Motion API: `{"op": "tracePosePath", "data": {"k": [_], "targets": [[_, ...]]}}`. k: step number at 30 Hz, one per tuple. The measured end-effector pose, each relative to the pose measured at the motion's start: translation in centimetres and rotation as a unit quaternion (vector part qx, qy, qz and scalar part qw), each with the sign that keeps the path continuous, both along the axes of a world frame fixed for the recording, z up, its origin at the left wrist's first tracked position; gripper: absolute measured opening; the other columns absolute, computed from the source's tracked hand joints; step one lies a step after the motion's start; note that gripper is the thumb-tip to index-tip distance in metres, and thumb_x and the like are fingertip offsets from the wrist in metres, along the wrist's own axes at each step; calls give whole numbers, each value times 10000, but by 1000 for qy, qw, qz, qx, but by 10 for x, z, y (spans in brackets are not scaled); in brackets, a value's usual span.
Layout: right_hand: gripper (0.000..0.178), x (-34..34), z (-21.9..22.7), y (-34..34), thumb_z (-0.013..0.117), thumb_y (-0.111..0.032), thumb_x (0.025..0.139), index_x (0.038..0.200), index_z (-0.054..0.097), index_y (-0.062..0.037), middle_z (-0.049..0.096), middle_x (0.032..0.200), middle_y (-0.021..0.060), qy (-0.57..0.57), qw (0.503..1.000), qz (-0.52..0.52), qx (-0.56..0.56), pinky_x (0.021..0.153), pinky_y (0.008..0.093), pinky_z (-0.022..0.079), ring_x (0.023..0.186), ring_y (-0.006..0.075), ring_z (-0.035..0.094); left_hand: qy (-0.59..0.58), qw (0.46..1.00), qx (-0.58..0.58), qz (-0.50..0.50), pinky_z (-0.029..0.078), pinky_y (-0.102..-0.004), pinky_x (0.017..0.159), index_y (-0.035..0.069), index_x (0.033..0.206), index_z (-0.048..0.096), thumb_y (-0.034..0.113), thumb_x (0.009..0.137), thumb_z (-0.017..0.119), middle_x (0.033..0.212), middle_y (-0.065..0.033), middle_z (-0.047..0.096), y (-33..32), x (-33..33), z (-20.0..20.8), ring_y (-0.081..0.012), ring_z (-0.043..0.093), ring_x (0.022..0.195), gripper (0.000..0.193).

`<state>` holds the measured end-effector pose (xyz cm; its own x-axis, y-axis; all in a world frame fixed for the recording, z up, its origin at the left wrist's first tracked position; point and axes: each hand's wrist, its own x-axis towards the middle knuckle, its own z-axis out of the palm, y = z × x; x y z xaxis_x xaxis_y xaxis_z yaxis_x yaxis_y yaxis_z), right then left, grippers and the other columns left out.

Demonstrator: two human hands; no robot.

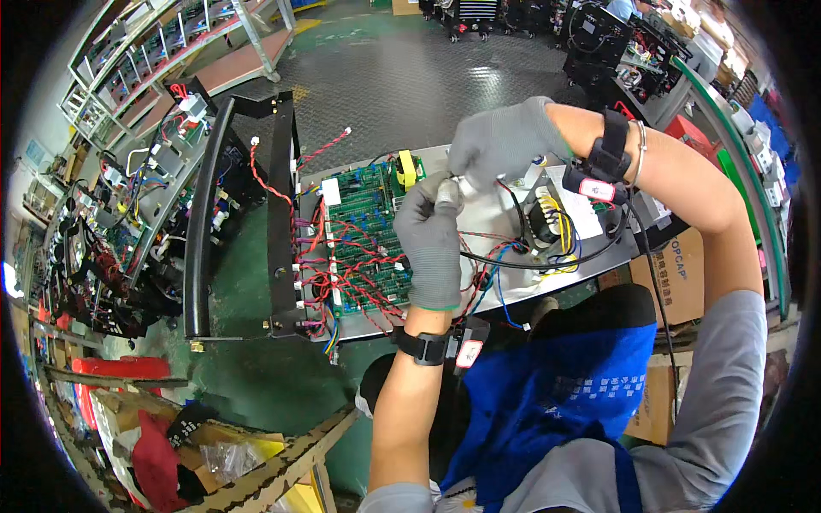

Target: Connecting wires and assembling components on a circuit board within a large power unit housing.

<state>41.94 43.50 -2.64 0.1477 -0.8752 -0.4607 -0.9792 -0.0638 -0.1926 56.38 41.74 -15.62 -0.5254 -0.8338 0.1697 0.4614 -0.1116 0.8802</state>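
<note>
My left hand (430,244), in a grey knit glove, reaches up over the right edge of a green circuit board (355,205) with its thumb and fingers pinched together. My right hand (505,144), gloved alike, comes in from the right with bent fingers, and the fingertips of both hands meet above the metal chassis plate (492,295). Something small and pale shows between them, too covered to name. Red and blue wires (355,265) with white connectors spread over the board. A transformer (545,224) with yellow windings sits on the plate, right of my hands.
A black handle bar (205,231) and front frame stand at the chassis's left. More wired assemblies (154,184) lie farther left. A cardboard box (671,274) is at the right, an open box with plastic bags (231,459) at the lower left. Metal shelving (171,51) stands far left.
</note>
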Motion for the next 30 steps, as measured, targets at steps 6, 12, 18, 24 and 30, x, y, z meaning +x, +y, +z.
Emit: {"op": "tracePosePath", "data": {"k": [6, 12, 18, 24, 30], "targets": [[278, -37, 3, 6, 528, -132, 812, 1014, 651, 14, 642, 769, 115, -98, 993, -65, -4, 627, 321, 481, 701, 130, 591, 2, 1000, 6, 6, 477, -218, 722, -16, 1118, 612, 137, 927, 578, 927, -11, 626, 2, -22, 9, -73, 566, 794, 248], [286, -64, 4, -23, 585, -212, 701, 817, 687, 30, 648, 696, 168, 146, 977, -140, -68, 606, 374, 485, 644, 258, 622, -212, 928, -305, -1, 497, -313, 746, -1, 1134, 587, 245, 858, 646, 967, -127, 637, 26, -39, -24, -205, 619, 831, 374], [311, -111, -58, -57, 591, -228, 713, 874, 700, 14, 679, 848, 201, 236, 968, -77, 27, 655, 440, 490, 725, 339, 636, -322, 828, -452, -77, 491, -445, 685, 78, 1084, 573, 322, 838, 630, 881, -129, 603, 46, -39, -31, -324, 607, 810, 351], [297, -120, -79, -73, 607, -242, 674, 811, 699, 6, 663, 767, 191, 248, 963, -25, 104, 623, 448, 475, 645, 329, 592, -341, 818, -456, -82, 488, -447, 678, 69, 1060, 560, 324, 838, 632, 890, -139, 606, 41, -40, -32, -332, 607, 814, 346], [319, -116, -69, -70, 615, -251, 670, 825, 690, 18, 660, 751, 170, 183, 977, -35, 107, 609, 454, 466, 634, 331, 588, -318, 841, -428, -98, 485, -441, 686, 67, 1051, 566, 265, 822, 651, 889, -144, 609, 40, -40, -31, -331, 607, 812, 314]]}}
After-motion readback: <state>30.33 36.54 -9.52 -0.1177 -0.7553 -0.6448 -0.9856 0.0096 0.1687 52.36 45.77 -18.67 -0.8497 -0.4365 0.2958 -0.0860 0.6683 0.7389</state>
